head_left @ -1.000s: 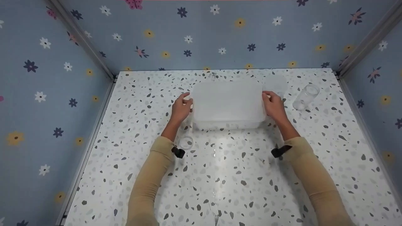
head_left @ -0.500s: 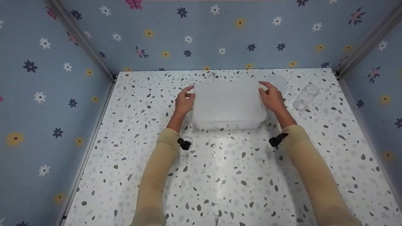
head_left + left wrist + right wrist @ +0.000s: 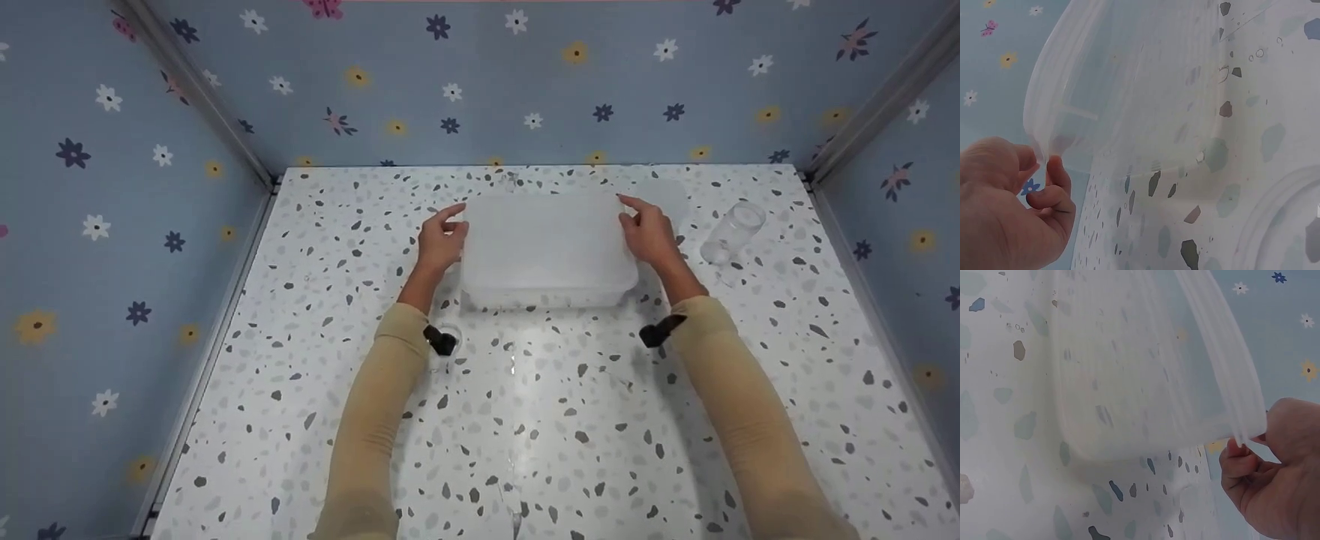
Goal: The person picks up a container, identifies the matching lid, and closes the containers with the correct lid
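A translucent plastic box [image 3: 547, 298] with a frosted rectangular lid [image 3: 547, 240] sits in the rear middle of the speckled table. My left hand [image 3: 441, 238] is at the lid's left side, where thumb and fingers pinch its rim, as the left wrist view shows. On the opposite side my right hand [image 3: 648, 231] pinches the right rim; in the right wrist view a curled finger lies under the edge and the thumb is partly hidden behind the lid [image 3: 1230, 360]. Through the box's walls the table's specks show, and no contents can be made out.
A clear glass-like cylinder [image 3: 733, 232] lies or leans at the right. Beside my right hand is a flat round translucent disc [image 3: 666, 201]. A small clear round piece [image 3: 453, 331] sits under my left wrist's camera. Flowered walls [image 3: 480, 90] enclose the table's back and sides.
Both hands have slid away from me along the box's sides to the lid's rear corners, and hold nearly still over the last half second. The box has not visibly moved.
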{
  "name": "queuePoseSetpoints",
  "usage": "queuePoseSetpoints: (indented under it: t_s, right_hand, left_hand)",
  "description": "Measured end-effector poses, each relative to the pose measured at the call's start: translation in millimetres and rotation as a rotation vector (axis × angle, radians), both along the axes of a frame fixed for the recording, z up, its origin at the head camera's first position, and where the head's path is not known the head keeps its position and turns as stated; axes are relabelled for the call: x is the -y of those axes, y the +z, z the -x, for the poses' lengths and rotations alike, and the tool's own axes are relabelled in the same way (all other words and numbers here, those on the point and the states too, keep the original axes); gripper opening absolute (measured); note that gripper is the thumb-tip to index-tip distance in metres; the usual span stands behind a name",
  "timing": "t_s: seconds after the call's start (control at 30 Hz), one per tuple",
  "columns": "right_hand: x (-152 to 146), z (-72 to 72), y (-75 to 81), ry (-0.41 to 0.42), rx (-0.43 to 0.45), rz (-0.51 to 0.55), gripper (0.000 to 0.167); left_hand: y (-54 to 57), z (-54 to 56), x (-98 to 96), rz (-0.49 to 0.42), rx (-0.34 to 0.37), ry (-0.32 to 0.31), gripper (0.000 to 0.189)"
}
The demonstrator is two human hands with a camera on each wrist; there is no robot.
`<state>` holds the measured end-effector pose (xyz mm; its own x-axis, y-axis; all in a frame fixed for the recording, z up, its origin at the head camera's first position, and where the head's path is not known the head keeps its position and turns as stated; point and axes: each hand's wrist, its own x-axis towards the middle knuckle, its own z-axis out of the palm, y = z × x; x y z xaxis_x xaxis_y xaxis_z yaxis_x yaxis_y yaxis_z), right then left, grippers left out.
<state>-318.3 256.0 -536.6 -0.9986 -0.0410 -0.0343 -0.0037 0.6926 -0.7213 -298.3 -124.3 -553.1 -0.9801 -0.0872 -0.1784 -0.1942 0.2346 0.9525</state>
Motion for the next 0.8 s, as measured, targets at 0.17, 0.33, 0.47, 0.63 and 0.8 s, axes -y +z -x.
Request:
queuePoseSetpoints:
  t_s: [0.17,0.33,0.47,0.63,0.8]
  right_hand:
    - [-2.2,-1.9,-1.0,-0.013,-0.038,0.028,0.048]
    - [-4.5,-7.7,-3.6,-0.015,0.010,0.054,0.053]
    - [-3.8,-16.5,-3.7,-0.033,0.054,0.064,0.057]
    - [-2.0,-29.2,-3.1,-0.050,0.070,0.057,0.059]
    - [-0.5,-42.2,-5.0,-0.056,0.082,0.059,0.059]
  left_hand:
    - [-3.5,3.8,1.3,0.032,-0.005,-0.007,0.045]
    - [-38.9,26.5,8.1,0.108,0.032,-0.012,0.047]
    - [-63.5,39.0,13.9,0.136,0.091,-0.012,0.049]
    - [-70.8,31.8,15.8,0.183,0.126,-0.006,0.047]
    - [-59.1,5.9,13.3,0.240,0.124,-0.038,0.049]
